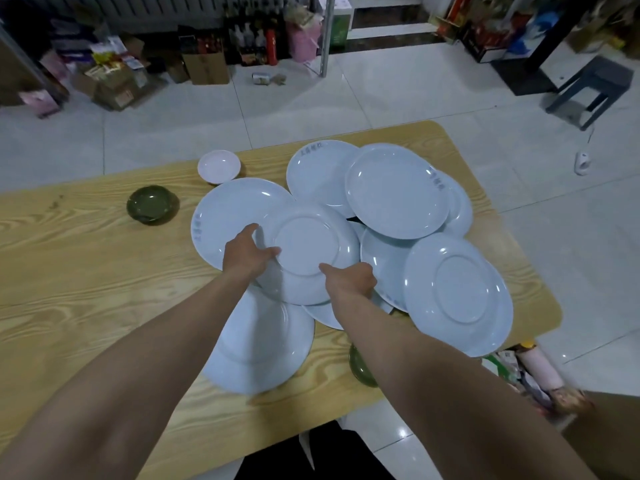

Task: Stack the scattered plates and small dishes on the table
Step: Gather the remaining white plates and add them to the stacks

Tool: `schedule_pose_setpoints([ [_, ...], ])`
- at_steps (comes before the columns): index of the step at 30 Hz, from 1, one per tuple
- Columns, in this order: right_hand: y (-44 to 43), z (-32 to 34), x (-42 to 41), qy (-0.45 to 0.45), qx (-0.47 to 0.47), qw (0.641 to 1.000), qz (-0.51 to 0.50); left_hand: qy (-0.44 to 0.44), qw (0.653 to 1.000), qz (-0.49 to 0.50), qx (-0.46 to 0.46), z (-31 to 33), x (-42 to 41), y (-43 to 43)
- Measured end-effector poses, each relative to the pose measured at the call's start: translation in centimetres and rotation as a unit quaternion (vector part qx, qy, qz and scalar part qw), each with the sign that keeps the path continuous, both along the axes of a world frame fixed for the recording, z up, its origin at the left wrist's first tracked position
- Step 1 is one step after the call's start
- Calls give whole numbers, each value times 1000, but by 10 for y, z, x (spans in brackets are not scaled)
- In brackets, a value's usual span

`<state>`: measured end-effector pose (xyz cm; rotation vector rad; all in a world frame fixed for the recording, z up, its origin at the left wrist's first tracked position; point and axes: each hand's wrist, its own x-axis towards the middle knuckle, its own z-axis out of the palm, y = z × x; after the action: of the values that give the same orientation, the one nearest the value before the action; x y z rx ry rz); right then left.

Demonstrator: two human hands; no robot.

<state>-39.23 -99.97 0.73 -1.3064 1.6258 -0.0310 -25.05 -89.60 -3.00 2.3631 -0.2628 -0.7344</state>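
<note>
White and upside down, the plate is clamped at its rim between left grip and right grip, equally near both.

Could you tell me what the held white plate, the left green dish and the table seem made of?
The held plate looks like glazed ceramic or melamine: glossy white highlights, moulded foot ring. The green dish is glossy, perhaps glazed ceramic or glass. The table shows pale wood grain, possibly laminate.
</note>
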Motion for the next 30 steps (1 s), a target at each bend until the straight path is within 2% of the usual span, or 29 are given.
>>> schedule_pose_setpoints([
  [6,0,1,4,2,14,1000,-14,22,999,45,-11,-2,7,3],
  [22,12,21,12,-18,11,1000,3,6,996,86,-36,19,17,28],
  [30,17,60,17,-85,-19,996,-7,-12,991,108,-84,65,22,41],
])
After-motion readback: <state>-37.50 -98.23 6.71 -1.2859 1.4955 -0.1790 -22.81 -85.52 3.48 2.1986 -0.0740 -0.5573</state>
